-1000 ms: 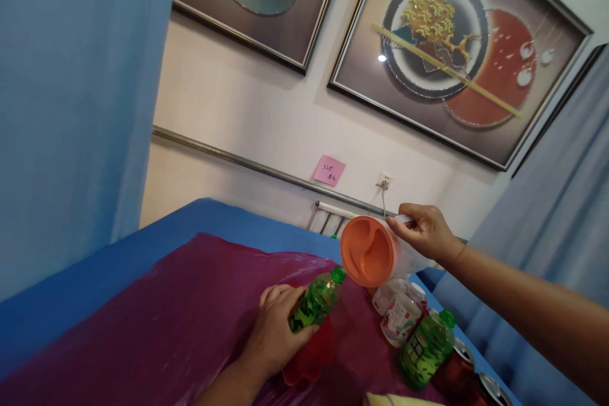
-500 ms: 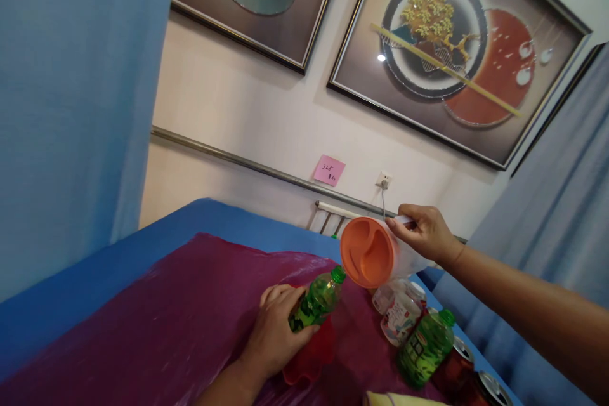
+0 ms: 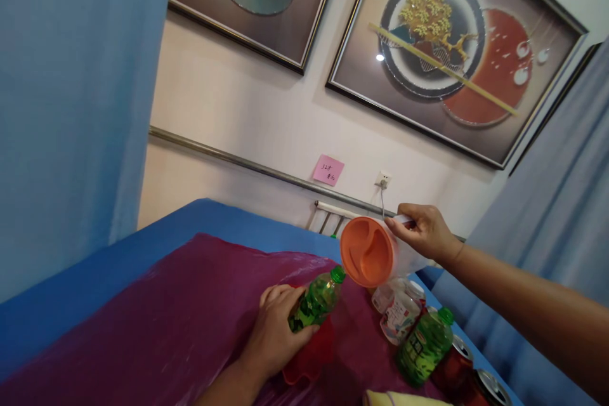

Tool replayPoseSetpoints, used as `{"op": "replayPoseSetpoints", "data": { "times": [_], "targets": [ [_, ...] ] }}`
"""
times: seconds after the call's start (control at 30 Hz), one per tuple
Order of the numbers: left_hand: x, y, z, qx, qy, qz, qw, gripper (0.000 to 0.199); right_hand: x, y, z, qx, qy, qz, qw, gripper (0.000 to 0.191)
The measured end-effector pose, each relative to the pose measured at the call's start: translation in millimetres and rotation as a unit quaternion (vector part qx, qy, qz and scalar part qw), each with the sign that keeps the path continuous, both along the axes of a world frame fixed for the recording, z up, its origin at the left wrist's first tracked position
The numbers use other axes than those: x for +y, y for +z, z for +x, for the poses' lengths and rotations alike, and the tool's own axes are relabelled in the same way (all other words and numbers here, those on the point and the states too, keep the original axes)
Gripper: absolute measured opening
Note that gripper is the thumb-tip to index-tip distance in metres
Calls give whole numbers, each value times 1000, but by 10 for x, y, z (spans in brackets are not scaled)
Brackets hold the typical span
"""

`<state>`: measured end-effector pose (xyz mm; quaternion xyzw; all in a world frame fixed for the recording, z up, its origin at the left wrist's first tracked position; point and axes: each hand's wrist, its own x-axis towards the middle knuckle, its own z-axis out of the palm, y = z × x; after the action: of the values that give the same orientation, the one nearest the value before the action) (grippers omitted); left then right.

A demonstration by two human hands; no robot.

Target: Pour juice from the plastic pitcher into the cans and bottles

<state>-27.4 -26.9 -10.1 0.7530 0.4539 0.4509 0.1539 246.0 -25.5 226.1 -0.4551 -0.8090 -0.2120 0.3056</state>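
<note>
My left hand (image 3: pixel 278 330) is wrapped round a green plastic bottle (image 3: pixel 316 301) with a green top, which leans to the right. Under the bottle is a red dish with a wavy edge (image 3: pixel 309 358), partly hidden by the hand; whether the two touch I cannot tell. Up and to the right, my right hand (image 3: pixel 425 231) grips the pale handle of a translucent pitcher (image 3: pixel 406 259). The pitcher is tipped sideways, its orange lid (image 3: pixel 365 252) facing me and the bottle top. A small gap shows between lid and bottle, with no stream visible.
On the right stand clear bottles with labels (image 3: pixel 399 320), another green bottle (image 3: pixel 425 349) and red cans (image 3: pixel 490 388). A yellow cloth (image 3: pixel 404 398) lies at the front edge. Purple plastic sheeting (image 3: pixel 157 317) covers part of the blue surface (image 3: pixel 223 219). Blue curtains (image 3: pixel 71 95) hang at both sides.
The view has shifted very slightly. Both hands, the bottle and the pitcher keep practically the same places.
</note>
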Motion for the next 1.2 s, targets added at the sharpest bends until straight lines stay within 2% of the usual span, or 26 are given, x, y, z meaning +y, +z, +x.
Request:
{"op": "replayPoseSetpoints", "data": {
  "times": [1.2],
  "targets": [
    [-21, 9, -16, -8, -2, -17, 1000, 56, -28, -8, -48, 3, 0, 2, 1000, 47]
  ]
}}
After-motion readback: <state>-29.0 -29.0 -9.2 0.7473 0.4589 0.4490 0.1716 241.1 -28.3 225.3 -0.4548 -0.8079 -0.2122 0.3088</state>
